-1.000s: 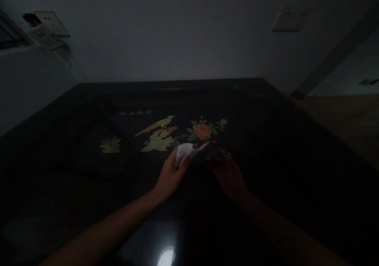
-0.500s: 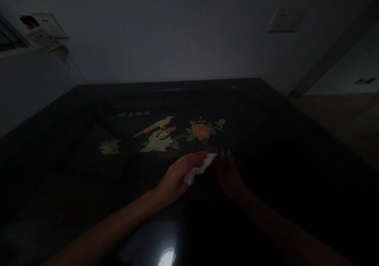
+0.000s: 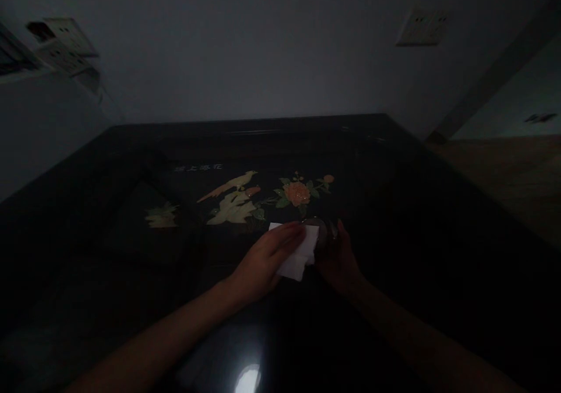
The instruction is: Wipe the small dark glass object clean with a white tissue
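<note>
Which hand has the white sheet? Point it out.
The left hand grips the white sheet; the right hand holds a dark, shiny object instead.

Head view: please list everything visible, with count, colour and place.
tissue or cloth: one, white, in left hand
shiny rounded object: one, colour unclear, in right hand
tabletop: one, black, under hands
bird picture: one, yellowish, tabletop centre
flower picture: one, orange and green, right of bird
small picture: one, yellowish, tabletop left
lettering: one row, white, above bird's tail
light reflection: one, white, bottom centre
socket panels: at least three, pale, upper left and right
walls: at least two, grey, behind and left
frame: one, dark, upper left
floor: one, brown, right edge
left hand: one, bare, centre
right hand: one, bare, centre
</note>
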### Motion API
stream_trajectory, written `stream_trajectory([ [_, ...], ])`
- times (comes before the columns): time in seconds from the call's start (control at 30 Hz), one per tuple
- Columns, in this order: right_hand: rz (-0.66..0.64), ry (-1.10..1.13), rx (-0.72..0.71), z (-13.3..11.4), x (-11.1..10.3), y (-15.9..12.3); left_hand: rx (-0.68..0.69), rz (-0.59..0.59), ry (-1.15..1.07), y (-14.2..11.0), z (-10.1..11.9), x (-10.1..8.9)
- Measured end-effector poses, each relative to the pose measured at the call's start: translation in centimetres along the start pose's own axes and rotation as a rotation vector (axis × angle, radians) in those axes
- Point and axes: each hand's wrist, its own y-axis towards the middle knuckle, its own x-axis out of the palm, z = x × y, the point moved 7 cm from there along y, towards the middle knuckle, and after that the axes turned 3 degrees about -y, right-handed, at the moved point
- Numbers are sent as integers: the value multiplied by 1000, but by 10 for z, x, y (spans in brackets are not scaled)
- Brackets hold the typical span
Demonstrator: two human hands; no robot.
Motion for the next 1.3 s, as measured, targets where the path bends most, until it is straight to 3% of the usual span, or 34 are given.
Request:
stream_trajectory([
  [0.27, -27, 35, 65, 2, 5, -1, 105, -43, 23, 2, 13, 1],
  [0.5, -68, 11, 72, 5, 12, 0, 113, 10, 19, 0, 22, 4],
  [0.83, -49, -84, 68, 11, 9, -1, 122, -63, 11, 0, 28, 7],
  [1.03, 7, -86, -21, 10, 4, -3, 10, -99, -41, 5, 20, 7],
  [1.3, -43, -71, 32, 6, 13, -6, -67, -65, 9, 4, 4, 6],
])
